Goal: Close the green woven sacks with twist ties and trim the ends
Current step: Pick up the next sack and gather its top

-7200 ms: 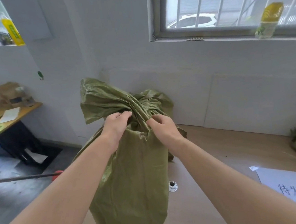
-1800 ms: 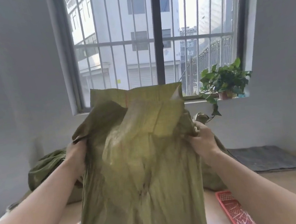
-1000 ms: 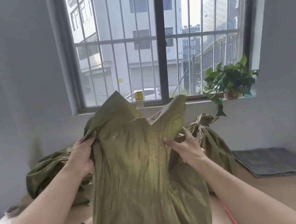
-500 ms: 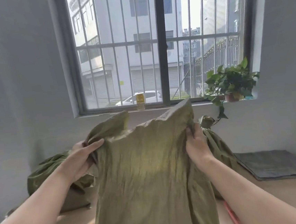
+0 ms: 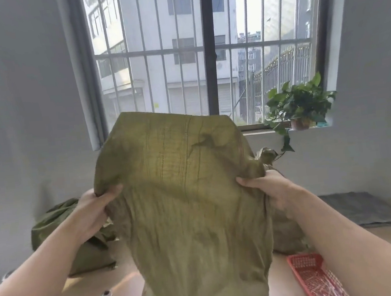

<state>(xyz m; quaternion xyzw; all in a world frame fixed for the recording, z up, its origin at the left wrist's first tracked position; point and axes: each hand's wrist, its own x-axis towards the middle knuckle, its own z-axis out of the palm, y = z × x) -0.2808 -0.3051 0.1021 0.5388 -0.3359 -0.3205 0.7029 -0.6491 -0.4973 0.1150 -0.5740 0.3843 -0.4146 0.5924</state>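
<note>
Green woven sack point(image 5: 191, 210), crumpled and untied, hangs with both hands, left point(image 5: 93, 212) and right point(image 5: 269, 193), gripping its upper sides.

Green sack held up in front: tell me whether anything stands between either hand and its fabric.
Nothing visible does. The left hand grips the left edge of the green sack directly, and the right hand grips its right edge. The red basket lies low at the right, apart from both hands.

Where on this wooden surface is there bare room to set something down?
Front left, bare wood between the lying sack, the held sack and the small round object. Right, a strip between the grey mat and the red basket. Crowded behind it, by the tied sack.
</note>
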